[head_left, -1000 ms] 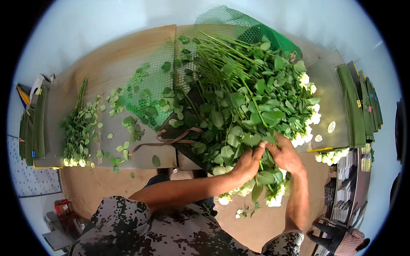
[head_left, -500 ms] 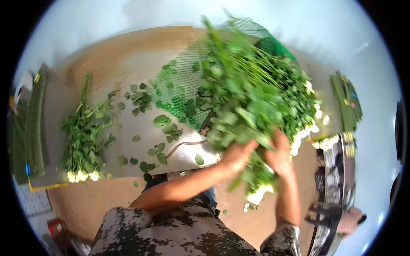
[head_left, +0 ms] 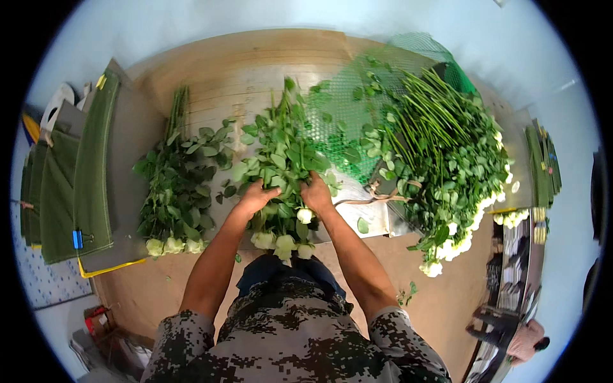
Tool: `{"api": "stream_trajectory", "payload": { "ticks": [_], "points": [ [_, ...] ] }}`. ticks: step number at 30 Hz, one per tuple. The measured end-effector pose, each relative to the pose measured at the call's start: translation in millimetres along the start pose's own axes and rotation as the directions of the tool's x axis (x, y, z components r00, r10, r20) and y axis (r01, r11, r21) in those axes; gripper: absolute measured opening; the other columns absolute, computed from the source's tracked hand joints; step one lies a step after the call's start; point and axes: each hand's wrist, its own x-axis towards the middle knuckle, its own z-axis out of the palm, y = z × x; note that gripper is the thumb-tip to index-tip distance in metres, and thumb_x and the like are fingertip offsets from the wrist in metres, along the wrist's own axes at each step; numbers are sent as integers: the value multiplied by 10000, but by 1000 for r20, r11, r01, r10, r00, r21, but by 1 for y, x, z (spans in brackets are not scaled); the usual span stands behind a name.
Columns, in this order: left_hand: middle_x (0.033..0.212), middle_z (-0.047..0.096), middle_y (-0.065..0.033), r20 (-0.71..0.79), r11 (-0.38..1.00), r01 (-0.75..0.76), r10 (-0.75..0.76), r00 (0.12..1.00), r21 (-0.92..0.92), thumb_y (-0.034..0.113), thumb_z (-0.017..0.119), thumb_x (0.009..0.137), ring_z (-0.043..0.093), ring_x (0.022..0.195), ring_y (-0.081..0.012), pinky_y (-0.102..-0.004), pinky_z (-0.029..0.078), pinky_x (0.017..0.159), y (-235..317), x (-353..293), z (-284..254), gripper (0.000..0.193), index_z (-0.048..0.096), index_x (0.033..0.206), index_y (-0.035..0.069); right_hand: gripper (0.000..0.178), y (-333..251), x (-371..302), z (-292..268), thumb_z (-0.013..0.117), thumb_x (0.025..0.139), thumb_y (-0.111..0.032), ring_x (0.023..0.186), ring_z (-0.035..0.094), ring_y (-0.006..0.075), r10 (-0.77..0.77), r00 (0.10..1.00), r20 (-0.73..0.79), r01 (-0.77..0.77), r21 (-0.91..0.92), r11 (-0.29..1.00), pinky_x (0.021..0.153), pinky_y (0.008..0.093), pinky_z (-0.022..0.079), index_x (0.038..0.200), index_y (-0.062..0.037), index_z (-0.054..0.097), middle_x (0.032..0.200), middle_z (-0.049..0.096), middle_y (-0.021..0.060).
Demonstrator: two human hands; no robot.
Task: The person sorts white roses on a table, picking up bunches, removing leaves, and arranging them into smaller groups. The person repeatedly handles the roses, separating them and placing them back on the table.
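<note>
A bunch of white roses (head_left: 279,153) lies at the middle of the table, stems pointing away from me and pale blooms hanging near the front edge. My left hand (head_left: 255,197) grips the left side of this bunch, its thumb on the leaves and its fingers partly hidden. On the other side my right hand (head_left: 317,194) closes round the stems and foliage, just above one bloom. A smaller bunch of roses (head_left: 175,182) rests to the left. To the right spreads a big pile of white roses (head_left: 450,134), untouched by either hand.
Green mesh netting (head_left: 348,96) lies between the middle bunch and the pile. A brown strap (head_left: 377,196) crosses the table (head_left: 220,80) near its front. Green cloth panels (head_left: 96,166) with a blue clip (head_left: 78,239) stand left. Far right, a person (head_left: 525,341) is beside shelves (head_left: 511,268).
Both hands have moved left from the pile, bringing a bunch of roses down onto the middle of the table. The bunch was tilted and blurred before; now its stems point away from me.
</note>
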Motion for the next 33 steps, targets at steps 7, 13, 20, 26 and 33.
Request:
{"api": "stream_trajectory", "payload": {
  "ticks": [7, 13, 20, 26, 33],
  "points": [
    [1272, 511, -187, -277, 970, -96, 158, 948, 224, 262, 579, 898, 503, 1144, -362, -478, 440, 885, -73, 28, -18, 517, 409, 1344, 62, 359, 12, -5, 10, 608, 789, -230, 935, 593, 416, -53, 999, 7, 53, 31, 998, 802, 441, 458, 1057, 8, 588, 931, 621, 276],
    [1229, 547, -98, -334, 965, -95, 8, 943, -243, 189, 496, 938, 500, 1120, -247, -340, 371, 948, -53, 0, -18, 370, 491, 1284, 58, 218, 30, 9, -7, 564, 837, -103, 557, 607, 181, -29, 993, -113, 48, 168, 985, 512, 325, 490, 996, 43, 594, 753, 638, 143],
    [1227, 550, -123, -142, 986, -130, 114, 983, -102, 245, 576, 903, 544, 1062, -241, -377, 438, 867, -37, 2, 7, 443, 479, 1289, 51, 83, -3, -33, -20, 531, 910, -115, 521, 526, 113, 78, 976, 202, -204, 739, 642, 493, 258, 466, 929, -37, 553, 669, 555, 31],
    [1107, 588, -131, -548, 762, -164, 580, 602, 627, 355, 527, 915, 589, 972, -275, -377, 455, 849, -29, -17, 7, 444, 535, 1225, 37, 247, -26, -64, -4, 524, 918, -107, 575, 540, 107, -30, 995, 100, -52, 727, 684, 522, 242, 447, 1110, 48, 541, 698, 596, 64],
    [996, 594, -60, -177, 969, -209, 183, 967, -136, 269, 549, 914, 585, 853, -150, -283, 472, 757, 0, -83, -1, 320, 583, 1139, 45, 364, -52, -103, 18, 630, 819, -135, 917, 603, 314, -513, 853, 102, 483, 223, 847, 779, 367, 484, 1150, -6, 550, 1015, 609, 181]
  ]
}}
